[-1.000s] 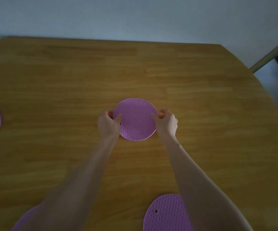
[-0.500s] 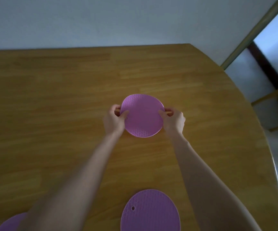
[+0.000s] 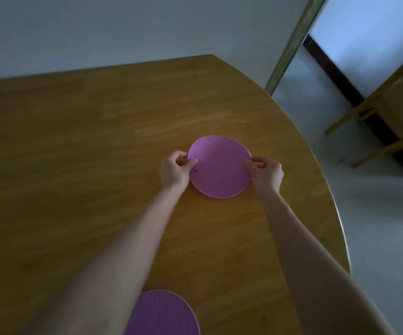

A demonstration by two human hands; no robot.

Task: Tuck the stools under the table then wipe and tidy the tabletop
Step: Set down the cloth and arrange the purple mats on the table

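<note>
A round purple silicone mat (image 3: 219, 166) with a small hole near its left rim is held over the wooden table (image 3: 74, 141), towards its right side. My left hand (image 3: 173, 171) pinches the mat's left edge and my right hand (image 3: 267, 174) pinches its right edge. Whether the mat touches the tabletop I cannot tell. A second purple mat (image 3: 164, 313) lies flat at the near edge of the view, partly hidden by my left forearm.
The table's curved right edge (image 3: 335, 213) drops off to a pale floor. Wooden furniture legs (image 3: 374, 126) stand at the far right by a doorway. A plain wall runs behind the table.
The view has swung to the right, and the mat in both hands has travelled towards the table's right side. The purple mats at the left have left the view.
</note>
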